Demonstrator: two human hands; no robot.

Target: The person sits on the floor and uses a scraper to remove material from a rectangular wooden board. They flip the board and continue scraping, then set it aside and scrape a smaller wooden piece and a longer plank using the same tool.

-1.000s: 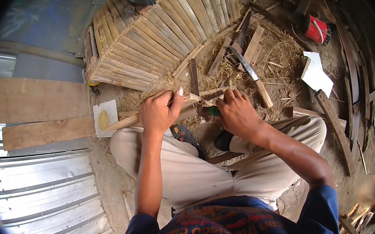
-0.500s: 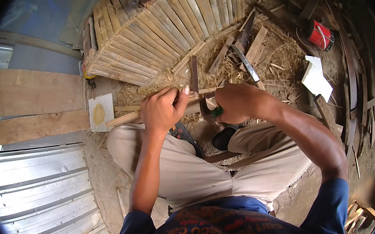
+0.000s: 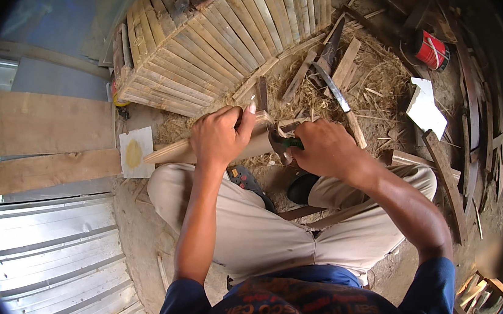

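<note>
My left hand (image 3: pixel 220 135) grips a long pale bamboo strip (image 3: pixel 169 151) that runs from lower left up to the right across my knees. Just to the right, my right hand (image 3: pixel 323 149) is closed on a small tool with a green handle (image 3: pixel 293 142), and its dark metal head (image 3: pixel 277 142) meets the strip beside my left fingers. Both hands hover over my lap above beige trousers (image 3: pixel 256 231). The strip's right end is hidden behind my hands.
A panel of joined bamboo slats (image 3: pixel 215 37) lies ahead. A long knife (image 3: pixel 337 98) rests on shavings (image 3: pixel 382 79). A red spool (image 3: pixel 429 50), white paper (image 3: pixel 428 111), wooden planks (image 3: pixel 40 128) and corrugated metal sheet (image 3: pixel 40 245) surround me.
My right hand has shifted left with the tool, closer to my left hand, and now sits against the strip. My left hand keeps its grip in about the same place.
</note>
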